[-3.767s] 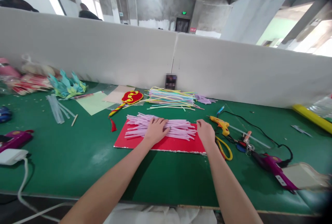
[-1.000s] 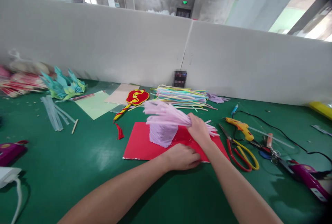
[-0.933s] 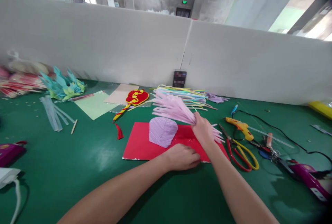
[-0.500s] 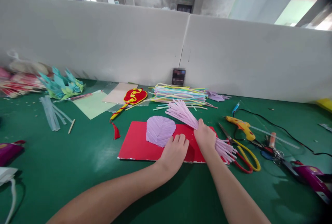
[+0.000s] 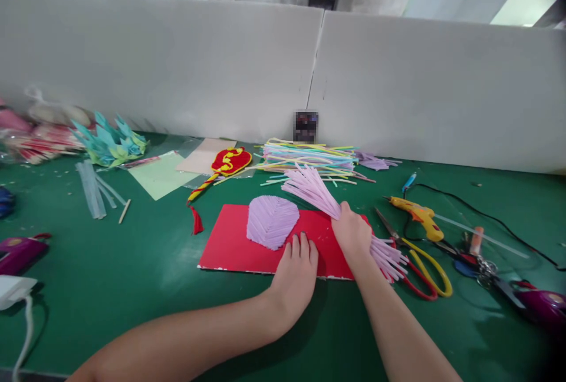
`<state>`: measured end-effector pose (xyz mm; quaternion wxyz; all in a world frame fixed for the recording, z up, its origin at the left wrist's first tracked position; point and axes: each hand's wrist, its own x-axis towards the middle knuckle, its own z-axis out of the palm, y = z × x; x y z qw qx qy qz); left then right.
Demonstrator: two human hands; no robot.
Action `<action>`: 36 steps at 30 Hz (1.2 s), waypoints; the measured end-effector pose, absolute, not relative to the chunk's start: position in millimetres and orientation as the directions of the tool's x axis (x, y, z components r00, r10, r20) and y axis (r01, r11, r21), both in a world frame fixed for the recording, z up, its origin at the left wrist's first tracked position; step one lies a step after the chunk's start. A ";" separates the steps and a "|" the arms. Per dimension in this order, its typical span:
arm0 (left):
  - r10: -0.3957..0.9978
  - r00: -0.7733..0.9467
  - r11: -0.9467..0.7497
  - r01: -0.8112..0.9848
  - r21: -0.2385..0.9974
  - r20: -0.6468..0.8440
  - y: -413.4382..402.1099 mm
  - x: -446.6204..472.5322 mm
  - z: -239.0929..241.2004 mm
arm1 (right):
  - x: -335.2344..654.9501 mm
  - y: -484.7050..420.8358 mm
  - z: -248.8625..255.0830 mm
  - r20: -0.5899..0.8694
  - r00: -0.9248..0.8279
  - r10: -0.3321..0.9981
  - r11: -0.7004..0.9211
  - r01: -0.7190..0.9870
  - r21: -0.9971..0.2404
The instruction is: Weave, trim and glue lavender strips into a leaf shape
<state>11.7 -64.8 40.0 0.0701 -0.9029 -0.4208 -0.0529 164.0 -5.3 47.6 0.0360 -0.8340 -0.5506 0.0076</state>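
Observation:
My right hand (image 5: pixel 352 231) is closed round the middle of a bundle of light purple pipe cleaners (image 5: pixel 312 188). One end fans out up and to the left of the fist, the other down and to the right. My left hand (image 5: pixel 295 273) lies flat with its fingers outstretched on a red board (image 5: pixel 230 240). Just beyond its fingertips, a purple leaf-shaped piece (image 5: pixel 272 221) with slanting ribs rests on the board. Scissors with red and yellow handles (image 5: pixel 427 267) lie to the right of the bundle.
Behind the board are a pile of coloured pipe cleaners (image 5: pixel 309 157) and a red and yellow fan-shaped ornament (image 5: pixel 230 161). A yellow glue gun (image 5: pixel 418 216) with a cord lies right. Left are glue sticks (image 5: pixel 91 190), green paper (image 5: pixel 159 177) and a teal paper flower (image 5: pixel 110 143).
My left hand has slid slightly down and left, its fingers straighter and farther from the leaf shape. My right hand keeps hold of the pipe cleaners. The camera view has shifted a little.

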 end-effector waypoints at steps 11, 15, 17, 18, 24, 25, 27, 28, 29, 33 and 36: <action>0.939 0.327 -0.337 0.826 0.452 0.102 87.2 -92.7 103.3 | 164.7 -2.4 49.4 -0.023 0.436 0.900 -0.436 0.893 -0.109; 0.940 0.339 -0.252 0.777 0.576 -0.045 112.3 -122.1 84.3 | 164.7 -2.5 48.6 -0.014 0.443 0.896 -0.442 0.890 -0.107; 0.938 0.324 -0.210 0.816 0.539 -0.126 116.5 -129.2 76.3 | 164.5 -2.8 48.2 -0.015 0.448 0.894 -0.446 0.887 -0.115; 0.930 0.331 -0.203 0.826 0.527 -0.161 117.7 -131.2 73.2 | 164.3 -3.0 47.9 -0.015 0.452 0.892 -0.451 0.885 -0.118; 0.819 0.519 -0.249 0.705 0.664 -0.244 118.6 -127.5 65.3 | 164.1 -2.8 46.6 -0.012 0.462 0.887 -0.461 0.880 -0.115; 0.807 0.543 -0.244 0.665 0.706 -0.232 117.4 -125.5 66.5 | 164.3 -2.6 46.4 -0.012 0.462 0.887 -0.461 0.880 -0.115; 0.789 0.582 -0.208 0.553 0.807 -0.195 113.3 -121.7 71.8 | 164.5 -2.3 46.2 -0.012 0.465 0.885 -0.463 0.879 -0.117; 0.782 0.596 -0.168 0.484 0.859 -0.182 110.5 -120.1 75.7 | 164.5 -2.2 46.2 -0.011 0.466 0.885 -0.464 0.878 -0.119; 0.773 0.608 -0.112 0.413 0.904 -0.182 107.3 -118.7 80.1 | 164.4 -2.2 46.4 -0.011 0.467 0.884 -0.465 0.877 -0.120; 0.753 0.617 0.161 0.163 0.973 -0.228 95.8 -112.9 94.0 | 163.8 -2.5 47.9 -0.024 0.470 0.882 -0.469 0.875 -0.117; 0.751 0.605 0.310 0.028 0.950 -0.263 93.4 -107.4 93.0 | 163.7 -2.7 48.5 -0.032 0.471 0.882 -0.471 0.875 -0.114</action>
